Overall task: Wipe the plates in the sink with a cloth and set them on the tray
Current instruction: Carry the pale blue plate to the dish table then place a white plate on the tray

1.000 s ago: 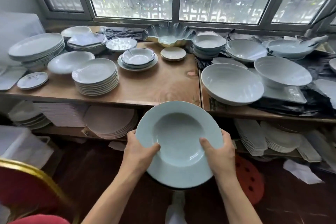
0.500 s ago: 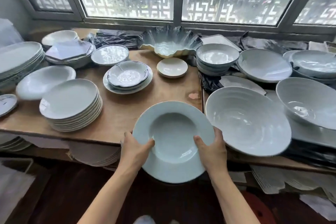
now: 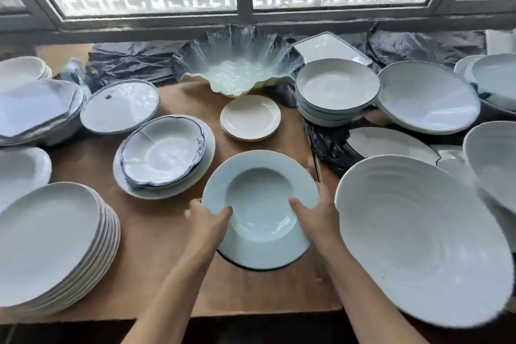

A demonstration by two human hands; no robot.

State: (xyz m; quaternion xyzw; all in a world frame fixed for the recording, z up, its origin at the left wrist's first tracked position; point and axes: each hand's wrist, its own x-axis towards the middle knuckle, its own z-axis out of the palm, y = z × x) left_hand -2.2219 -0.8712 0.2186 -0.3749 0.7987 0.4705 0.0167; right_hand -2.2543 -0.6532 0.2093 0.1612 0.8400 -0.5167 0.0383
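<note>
A pale blue-green deep plate (image 3: 259,201) with a wide rim is held low over the wooden table (image 3: 156,246), near its middle front. My left hand (image 3: 208,222) grips its left rim, thumb on top. My right hand (image 3: 315,213) grips the right rim, thumb inside the rim. A dark shadow shows under the plate's near edge, so I cannot tell whether it touches the wood. No cloth, sink or tray is in view.
A stack of white plates (image 3: 53,243) stands at the front left. A large ribbed white bowl (image 3: 418,234) sits close on the right. Behind are a blue-rimmed bowl on a plate (image 3: 163,152), a small cream dish (image 3: 250,117), a shell-shaped bowl (image 3: 237,70) and stacked bowls (image 3: 336,91).
Both hands have carried the plate forward from in front of the table edge to over the tabletop, between the plate stack and the large bowl. The camera has moved closer.
</note>
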